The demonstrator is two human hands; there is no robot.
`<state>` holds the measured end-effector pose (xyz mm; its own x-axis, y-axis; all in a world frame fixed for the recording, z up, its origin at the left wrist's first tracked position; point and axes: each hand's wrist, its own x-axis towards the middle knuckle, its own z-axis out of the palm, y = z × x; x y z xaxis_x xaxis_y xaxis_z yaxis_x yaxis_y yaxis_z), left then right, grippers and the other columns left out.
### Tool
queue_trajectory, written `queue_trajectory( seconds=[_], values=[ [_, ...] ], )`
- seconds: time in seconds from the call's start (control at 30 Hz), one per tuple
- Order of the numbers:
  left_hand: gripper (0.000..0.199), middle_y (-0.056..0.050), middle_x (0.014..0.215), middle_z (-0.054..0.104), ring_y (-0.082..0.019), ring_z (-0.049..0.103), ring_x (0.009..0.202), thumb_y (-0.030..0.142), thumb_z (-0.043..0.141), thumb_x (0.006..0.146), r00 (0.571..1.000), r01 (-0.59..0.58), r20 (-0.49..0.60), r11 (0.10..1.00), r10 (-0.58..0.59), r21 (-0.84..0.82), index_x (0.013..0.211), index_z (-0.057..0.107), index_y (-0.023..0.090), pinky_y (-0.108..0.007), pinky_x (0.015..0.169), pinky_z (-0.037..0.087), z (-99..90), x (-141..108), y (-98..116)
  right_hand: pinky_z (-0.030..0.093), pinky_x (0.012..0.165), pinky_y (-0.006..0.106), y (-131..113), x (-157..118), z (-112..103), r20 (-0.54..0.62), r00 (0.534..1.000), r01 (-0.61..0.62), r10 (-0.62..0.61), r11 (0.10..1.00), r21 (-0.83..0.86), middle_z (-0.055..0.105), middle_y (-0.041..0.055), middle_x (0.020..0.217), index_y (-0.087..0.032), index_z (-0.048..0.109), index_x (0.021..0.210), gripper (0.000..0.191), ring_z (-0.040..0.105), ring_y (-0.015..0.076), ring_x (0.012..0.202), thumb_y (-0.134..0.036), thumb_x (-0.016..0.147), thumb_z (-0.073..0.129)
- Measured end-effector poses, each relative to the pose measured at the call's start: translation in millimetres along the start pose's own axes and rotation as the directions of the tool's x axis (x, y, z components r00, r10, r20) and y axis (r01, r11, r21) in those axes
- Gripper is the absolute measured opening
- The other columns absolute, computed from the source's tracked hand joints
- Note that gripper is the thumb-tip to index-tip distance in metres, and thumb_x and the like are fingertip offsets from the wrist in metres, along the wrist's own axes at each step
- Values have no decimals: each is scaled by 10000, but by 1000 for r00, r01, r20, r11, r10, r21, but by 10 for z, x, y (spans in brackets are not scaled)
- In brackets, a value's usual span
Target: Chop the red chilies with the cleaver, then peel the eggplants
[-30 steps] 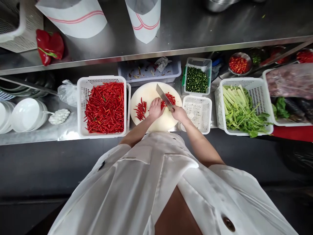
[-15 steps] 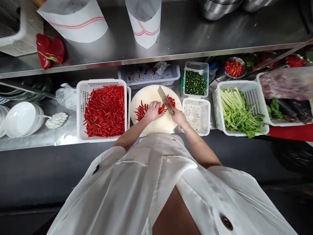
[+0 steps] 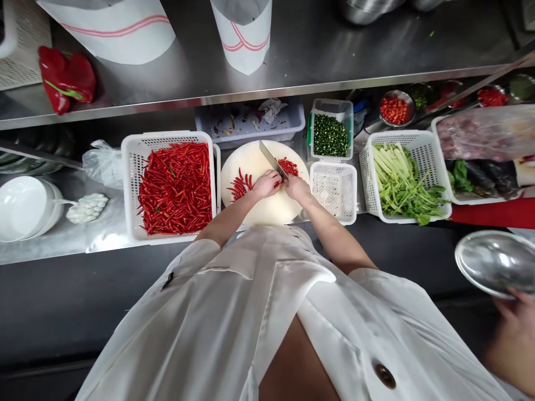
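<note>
My right hand (image 3: pixel 297 188) is closed round the handle of a cleaver (image 3: pixel 271 157), its blade slanting up and left across the round white cutting board (image 3: pixel 263 214). Close by on its left, my left hand (image 3: pixel 267 184) is closed, fingers curled, with bits of red chili showing at its fingertips beside the blade. Chopped red chilies (image 3: pixel 288 166) lie in a small heap beyond the blade. Whole red chilies (image 3: pixel 241 185) are spread on the board's left side. The cleaver's handle is mostly hidden in my grip.
Left stands a basket of red chilies (image 3: pixel 175 186); right, a tub of chopped green chilies (image 3: pixel 330 135), a small white basket (image 3: pixel 351 195) and a basket of leafy green stalks (image 3: pixel 393 172). A steel shelf (image 3: pixel 313 55) overhangs the back. Another person's hand (image 3: pixel 516 334) holds a metal bowl-like vessel (image 3: pixel 497 262).
My left hand has moved right, closer to my right hand, and its fingers have drawn in. The cleaver has shifted slightly left. Another person's hand with a metal vessel has appeared at right.
</note>
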<state>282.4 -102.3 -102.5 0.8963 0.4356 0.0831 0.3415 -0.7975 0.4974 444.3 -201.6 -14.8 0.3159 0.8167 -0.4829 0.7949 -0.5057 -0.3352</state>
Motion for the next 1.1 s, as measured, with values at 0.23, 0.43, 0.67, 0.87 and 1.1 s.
queue_trajectory(
  seconds=[0.23,0.43,0.67,0.87,1.1],
  values=[
    [264,-151,1270,686,-332,596,1287,238,631,971,999,-26,27,999,26,-19,1186,782,212,-506,1122,538,-13,-91,12,532,1058,434,-61,62,34,2,1000,24,-24,1000,-2,768,242,1300,-140,690,1388,420,730,366,1224,-396,1131,479],
    [308,-161,1334,666,-353,560,1348,282,681,953,997,-51,49,999,52,-21,1237,771,205,-525,1160,518,-95,-172,-11,543,1054,440,-116,70,65,-2,1000,25,-25,1000,-3,775,236,1284,-128,695,1386,431,728,366,1221,-380,1129,458],
    [287,-146,1371,668,-324,568,1360,302,640,996,993,-96,67,993,100,-69,1241,768,226,-501,1187,500,-180,-321,-65,538,1053,440,-154,6,120,-6,1000,-8,8,1000,-18,768,245,1292,-128,677,1407,433,726,370,1226,-389,1136,462],
    [309,-136,1381,673,-343,570,1352,336,679,968,997,-55,57,998,57,-28,1245,780,243,-521,1180,490,-220,-376,-54,528,1071,441,-176,-16,140,0,1000,14,-14,1000,-26,768,222,1304,-156,688,1405,412,722,364,1242,-399,1132,499],
    [310,-139,1366,667,-398,524,1373,395,743,932,1000,9,14,1000,-9,13,1215,801,281,-614,1173,439,-237,-441,-79,543,1066,466,-244,-31,155,-6,1000,26,-26,999,-36,774,224,1288,-158,709,1367,403,721,378,1232,-387,1128,480]
  ],
)
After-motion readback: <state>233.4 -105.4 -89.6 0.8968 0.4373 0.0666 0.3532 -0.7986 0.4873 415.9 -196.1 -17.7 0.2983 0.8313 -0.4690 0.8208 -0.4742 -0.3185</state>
